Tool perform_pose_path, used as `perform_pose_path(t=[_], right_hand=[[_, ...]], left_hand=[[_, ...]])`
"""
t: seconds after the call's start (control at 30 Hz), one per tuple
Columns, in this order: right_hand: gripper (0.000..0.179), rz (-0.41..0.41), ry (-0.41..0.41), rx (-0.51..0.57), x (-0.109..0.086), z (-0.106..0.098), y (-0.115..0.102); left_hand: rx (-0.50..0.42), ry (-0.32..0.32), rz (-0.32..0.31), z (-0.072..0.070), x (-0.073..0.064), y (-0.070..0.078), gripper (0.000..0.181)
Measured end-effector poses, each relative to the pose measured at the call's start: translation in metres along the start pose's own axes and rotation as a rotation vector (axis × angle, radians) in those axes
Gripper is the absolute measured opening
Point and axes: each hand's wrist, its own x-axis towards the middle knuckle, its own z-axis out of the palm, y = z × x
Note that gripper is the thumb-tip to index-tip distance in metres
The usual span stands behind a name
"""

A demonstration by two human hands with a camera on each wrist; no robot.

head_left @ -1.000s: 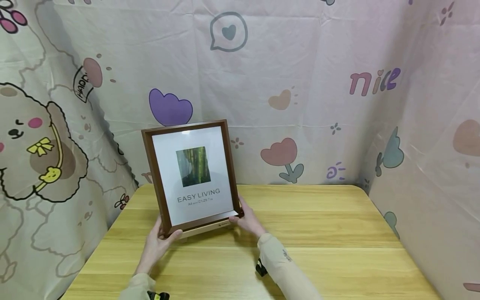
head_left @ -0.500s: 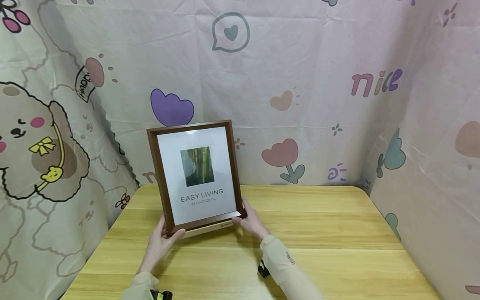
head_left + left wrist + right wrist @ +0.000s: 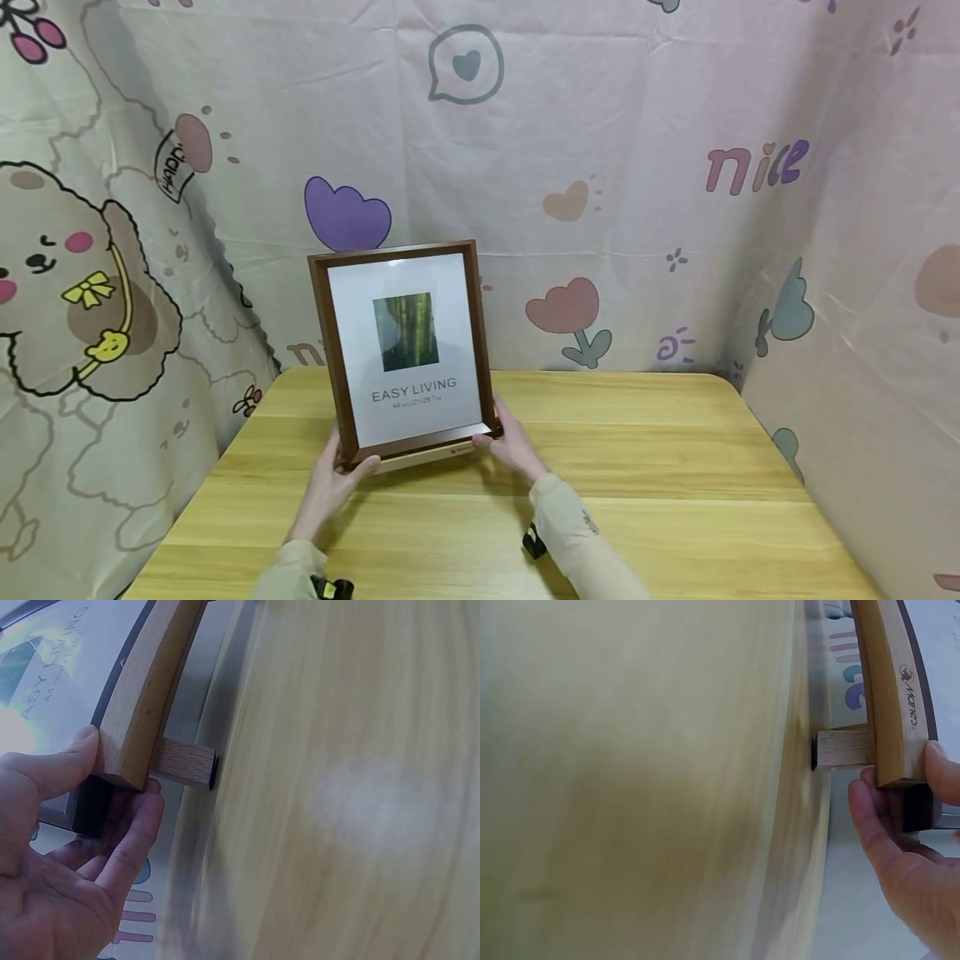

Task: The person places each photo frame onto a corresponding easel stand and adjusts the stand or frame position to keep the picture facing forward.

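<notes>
A brown picture frame (image 3: 405,333) stands at the left back of the table, leaning a little to the left. Behind its glass is a white sheet with a green bamboo picture and the words "EASY LIVING". Under the frame's lower edge runs the pale wooden ledge of a stand (image 3: 427,457), with black-tipped feet (image 3: 186,762). My left hand (image 3: 328,487) grips the lower left corner, thumb on the ledge and fingers behind. At the lower right corner, my right hand (image 3: 513,447) grips likewise, its thumb by the printed logo. Whether the feet touch the table cannot be told.
The wooden table (image 3: 637,467) has a pale striped top that stretches to the right of the frame. A patterned cloth (image 3: 480,158) hangs behind the table and along both sides. Black wrist cameras sit at both sleeves.
Both hands and the frame with its stand have shifted slightly to the right. The frame now leans a little less. The whole view has also drifted slightly.
</notes>
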Motion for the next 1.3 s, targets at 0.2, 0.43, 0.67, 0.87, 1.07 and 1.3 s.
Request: perform_pose_path(t=[0.2,0.43,0.67,0.87,1.07,1.3], right_hand=[[0.096,0.008,0.009,-0.019,-0.001,-0.002,0.001],[0.097,0.010,0.015,-0.007,-0.002,-0.006,0.004],[0.096,0.029,0.014,0.010,-0.006,-0.010,0.004],[0.096,0.038,0.027,-0.004,-0.009,-0.012,0.005],[0.094,0.038,0.041,-0.022,-0.011,-0.014,0.007],[0.096,0.046,0.050,-0.010,-0.013,-0.018,0.009]], left_hand=[[0.003,-0.003,-0.005,0.003,0.001,0.001,0.097],[0.001,-0.009,-0.014,0.007,0.003,0.005,0.096],[-0.001,0.001,0.008,0.012,0.004,0.005,0.094],[0.008,0.002,0.013,0.016,0.005,0.005,0.099],[-0.001,0.000,0.014,0.019,0.005,0.007,0.102],[-0.011,0.005,0.003,0.024,0.005,0.010,0.100]])
